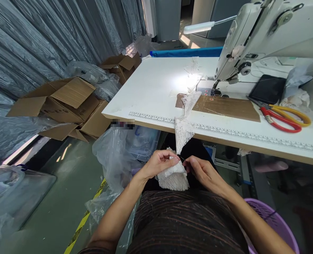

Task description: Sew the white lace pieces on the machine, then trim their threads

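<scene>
White lace (184, 135) hangs in a strip over the table's front edge down to my lap. Its lower part bunches into a fringed white piece (173, 180) there. My left hand (160, 164) pinches the lace between thumb and fingers near where the strip meets the bunch. Close by on the right, my right hand (202, 173) is closed, its fingertips pinched at a thin dark item that reaches toward the lace; its kind is too small to tell.
A sewing machine (252, 38) stands on the white table (146, 88). Red and yellow scissors (281, 118), a black flat object (269, 89) and a brown board (230, 108) lie near it. Open cardboard boxes (71, 102) are left; a purple basket (275, 222) sits low right.
</scene>
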Demonstrator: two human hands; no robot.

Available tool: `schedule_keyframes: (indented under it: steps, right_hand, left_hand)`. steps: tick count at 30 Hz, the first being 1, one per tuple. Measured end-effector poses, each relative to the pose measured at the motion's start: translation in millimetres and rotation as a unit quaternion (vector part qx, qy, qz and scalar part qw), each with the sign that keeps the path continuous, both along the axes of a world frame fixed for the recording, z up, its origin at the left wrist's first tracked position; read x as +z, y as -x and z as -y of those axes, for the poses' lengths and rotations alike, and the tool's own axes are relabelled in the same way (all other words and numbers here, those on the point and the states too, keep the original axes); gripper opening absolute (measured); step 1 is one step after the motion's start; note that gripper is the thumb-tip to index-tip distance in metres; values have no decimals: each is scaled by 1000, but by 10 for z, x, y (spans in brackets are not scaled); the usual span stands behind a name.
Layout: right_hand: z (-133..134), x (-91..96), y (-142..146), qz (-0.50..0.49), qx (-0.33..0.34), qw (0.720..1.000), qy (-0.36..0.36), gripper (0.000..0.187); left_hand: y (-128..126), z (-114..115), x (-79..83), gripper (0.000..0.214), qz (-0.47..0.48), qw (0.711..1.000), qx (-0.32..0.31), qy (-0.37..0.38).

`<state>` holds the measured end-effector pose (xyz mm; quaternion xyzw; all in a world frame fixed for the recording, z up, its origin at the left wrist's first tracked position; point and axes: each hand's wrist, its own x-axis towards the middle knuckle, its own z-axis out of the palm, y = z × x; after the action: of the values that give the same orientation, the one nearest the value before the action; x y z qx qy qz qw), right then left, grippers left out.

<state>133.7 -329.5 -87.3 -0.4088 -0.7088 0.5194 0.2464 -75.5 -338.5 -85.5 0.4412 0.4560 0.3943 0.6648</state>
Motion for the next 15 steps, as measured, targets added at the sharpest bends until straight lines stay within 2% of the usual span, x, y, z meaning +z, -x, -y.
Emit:
schedule_keyframes:
  steps: [6,9,12,15]
  right_hand:
    - [-151,-113,171,6,17,1000,-25,50]
    - [-199,-126,248,7,0,999,-41,50]
    - [-207,-133,255,14,-26,999,-38,48]
    - [-181,-131,238,9,-17,999,-27,45]
  left_hand:
    - [44,30,-6,33,-26,1000,3,-1]
    - [28,22,4,32,-30,999,19,-8]
    - [16,10,31,31,-33,999,32,-6]
    - [17,1,49,32,-24,999,35,4]
